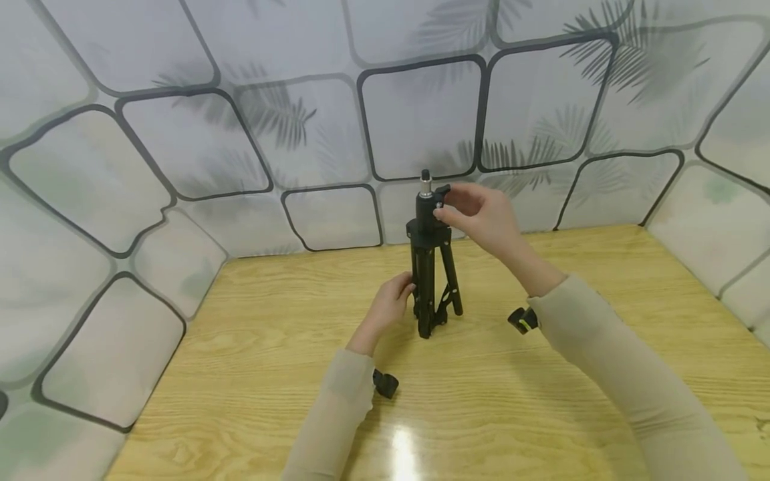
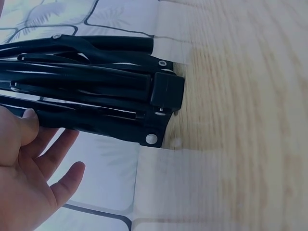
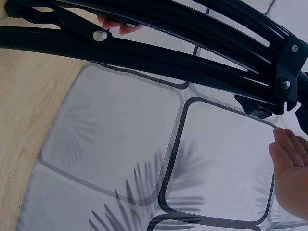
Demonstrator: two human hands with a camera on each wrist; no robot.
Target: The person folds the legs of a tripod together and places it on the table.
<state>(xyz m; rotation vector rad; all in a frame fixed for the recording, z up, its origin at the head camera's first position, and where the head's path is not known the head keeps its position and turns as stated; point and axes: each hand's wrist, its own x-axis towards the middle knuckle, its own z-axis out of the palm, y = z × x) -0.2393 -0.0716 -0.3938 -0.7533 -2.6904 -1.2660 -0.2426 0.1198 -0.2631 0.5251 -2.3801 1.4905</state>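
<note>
A black folding tripod stand [image 1: 426, 267] stands upright on the table, its legs folded nearly together, with a silver and black stud [image 1: 426, 184] on top. My left hand [image 1: 391, 302] is low at its left side. In the left wrist view the thumb of that hand [image 2: 29, 163] lies against a leg [image 2: 72, 118], and other fingers pass behind it. High on the tripod, my right hand [image 1: 484, 217] has its thumb and fingers around the black knob [image 1: 443, 190] beside the collar. Fingers of the right hand [image 3: 291, 159] show below the knob in the right wrist view.
The wood-grain table [image 1: 271, 361] reaches back to a patterned cloth wall [image 1: 421, 120] close behind the tripod. Small black wrist devices sit under the sleeves, one by the left forearm [image 1: 386, 385] and one by the right [image 1: 522, 321].
</note>
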